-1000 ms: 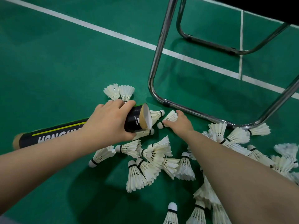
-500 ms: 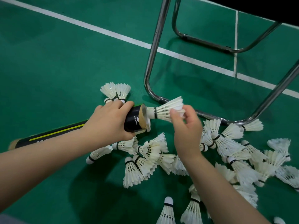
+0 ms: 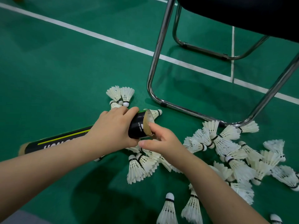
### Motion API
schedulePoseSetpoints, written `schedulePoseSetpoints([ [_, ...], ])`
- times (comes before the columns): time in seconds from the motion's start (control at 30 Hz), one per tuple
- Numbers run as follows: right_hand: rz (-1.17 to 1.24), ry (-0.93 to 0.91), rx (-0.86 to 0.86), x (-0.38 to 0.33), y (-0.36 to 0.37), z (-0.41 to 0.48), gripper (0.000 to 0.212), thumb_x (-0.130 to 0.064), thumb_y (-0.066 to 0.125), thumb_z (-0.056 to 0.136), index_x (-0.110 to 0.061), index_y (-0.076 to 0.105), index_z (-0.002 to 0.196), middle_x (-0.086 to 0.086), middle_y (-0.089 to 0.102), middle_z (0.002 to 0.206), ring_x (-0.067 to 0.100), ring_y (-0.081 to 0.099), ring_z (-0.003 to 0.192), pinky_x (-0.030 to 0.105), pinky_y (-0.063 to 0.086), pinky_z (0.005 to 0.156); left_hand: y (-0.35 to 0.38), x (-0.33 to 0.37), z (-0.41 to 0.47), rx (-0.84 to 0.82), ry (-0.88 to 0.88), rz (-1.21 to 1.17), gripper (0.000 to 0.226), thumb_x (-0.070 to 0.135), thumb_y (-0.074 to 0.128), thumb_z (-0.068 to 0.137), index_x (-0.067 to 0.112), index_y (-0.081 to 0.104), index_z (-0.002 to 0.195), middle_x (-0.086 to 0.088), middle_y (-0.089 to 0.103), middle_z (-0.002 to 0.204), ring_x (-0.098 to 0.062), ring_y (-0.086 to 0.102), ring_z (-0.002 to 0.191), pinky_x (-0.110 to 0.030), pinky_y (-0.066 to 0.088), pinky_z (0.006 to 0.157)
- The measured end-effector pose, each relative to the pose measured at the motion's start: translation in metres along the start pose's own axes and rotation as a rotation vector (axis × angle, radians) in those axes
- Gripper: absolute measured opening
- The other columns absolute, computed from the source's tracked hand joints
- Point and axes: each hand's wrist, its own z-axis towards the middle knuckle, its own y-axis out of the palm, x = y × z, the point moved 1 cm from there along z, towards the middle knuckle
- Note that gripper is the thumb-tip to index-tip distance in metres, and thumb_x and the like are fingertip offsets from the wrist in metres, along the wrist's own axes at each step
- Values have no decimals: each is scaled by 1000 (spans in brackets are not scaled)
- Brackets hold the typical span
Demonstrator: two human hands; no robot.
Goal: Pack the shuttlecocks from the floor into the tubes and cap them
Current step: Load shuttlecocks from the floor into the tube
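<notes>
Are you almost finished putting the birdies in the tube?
Not nearly. Done: something white shows inside the tube at its open end; how full is hidden. In hand: the left hand holds the tube, the right hand works at its mouth. Left: many shuttlecocks lie on the floor, and the tube is uncapped.

The long black cardboard tube [image 3: 137, 126] is wearing a smooth, faintly glossy printed skin, while its open mouth is showing raw brown matt card. Around the tube, the white feather shuttlecocks [image 3: 229, 133] are looking dry, ribbed and matt, their rounded bases smooth. Beyond the tube, the bent chrome metal chair frame [image 3: 159, 42] is gleaming mirror-bright. Under the tube, the green court floor [image 3: 64, 62] is lying matt and finely grained, its white painted lines [image 3: 97, 34] dull.
</notes>
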Motion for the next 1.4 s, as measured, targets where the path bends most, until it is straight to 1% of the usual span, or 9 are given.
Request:
schedulePoseSetpoints([
  [0.1,-17,71,-132,-3,2,8,37,-22,64,65,-11,64,101,2,64,93,14,59,88,33,49,85,0,-1,-5,23,41,52,78,61,61,55,24,42,121,-2,55,97,-26,54,89,-34,34,68],
  [0.27,-110,185,-323,-7,9,27,24,-20,66,63,-14,61,86,2,60,84,15,56,81,31,46,79,7,-7,-13,87,85,37,74,62,38,46,26,39,111,-1,59,85,-25,57,74,-33,36,62],
  [0.5,114,-85,284,-1,5,44,13,-20,59,80,-22,63,93,-3,64,91,11,60,84,25,51,78,3,-39,-1,25,-84,28,74,49,68,60,25,42,124,-1,54,96,-26,52,88,-35,39,73],
  [0.63,-470,48,491,32,-36,70,47,-10,56,83,-32,48,124,-7,54,120,9,55,101,28,45,83,8,-57,3,28,-135,30,73,46,68,61,23,42,125,-3,53,97,-26,51,90,-35,37,75],
  [0.73,-802,189,381,51,-59,100,79,-5,58,79,-35,25,144,-1,28,148,20,32,132,35,34,103,17,-62,7,12,-137,15,72,47,68,61,22,42,123,-2,53,94,-25,51,86,-32,35,70],
  [0.83,-1157,190,143,64,-59,123,95,1,61,75,-38,11,147,-1,10,156,27,15,141,45,24,111,21,-65,9,2,-133,17,72,49,67,61,23,42,123,-1,53,93,-24,50,84,-32,35,69],
  [1.0,-1410,52,-28,71,-47,147,96,13,48,77,-38,7,148,-2,1,158,24,2,145,49,10,115,23,-74,9,-9,-137,5,71,48,70,59,21,45,119,-3,54,93,-27,51,86,-35,38,70],
  [1.17,-1604,-10,-133,84,-41,155,83,5,49,84,-33,11,148,-3,2,159,22,7,144,48,13,114,25,-80,7,-37,-151,10,69,49,68,59,22,43,118,-2,54,94,-26,51,88,-35,40,72],
  [1.4,-1645,-108,68,82,-34,157,67,-7,61,78,-25,31,136,5,43,125,26,40,113,38,29,92,29,-82,10,-29,-151,12,65,49,67,58,22,46,114,-1,54,90,-26,52,84,-34,40,69],
])
